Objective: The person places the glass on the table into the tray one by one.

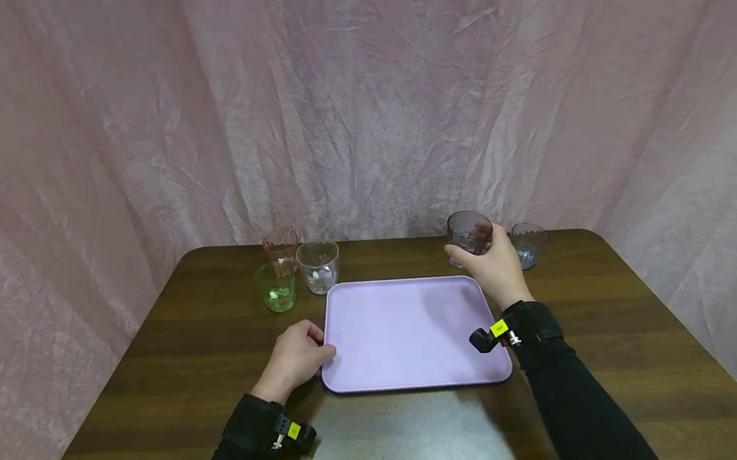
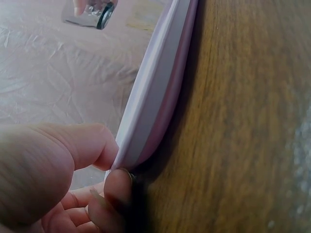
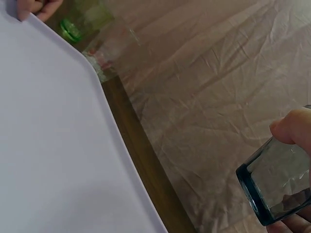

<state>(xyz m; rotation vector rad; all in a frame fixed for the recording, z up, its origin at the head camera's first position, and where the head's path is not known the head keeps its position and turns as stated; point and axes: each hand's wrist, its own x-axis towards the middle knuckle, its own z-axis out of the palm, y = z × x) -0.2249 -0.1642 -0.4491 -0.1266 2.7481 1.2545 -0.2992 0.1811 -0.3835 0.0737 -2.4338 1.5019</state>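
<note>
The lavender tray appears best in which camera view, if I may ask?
The head view, since all four corners of the lavender tray show there. The left wrist view shows mainly its outer side; the right wrist, some surface and rim.

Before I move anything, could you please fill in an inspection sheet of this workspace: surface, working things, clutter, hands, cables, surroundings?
Surface: brown wood-look table, a bright sheen at its near side.
Working things: pale purple tray on the table; dark glass, held.
Clutter: green glass, pinkish glass and clear glass grouped toward the far left; bluish glass toward the far right.
Hands: left hand pinches the tray's left edge; right hand grips the dark glass.
Cables: nothing seen.
Surroundings: wrinkled pinkish curtain behind the table.
</note>
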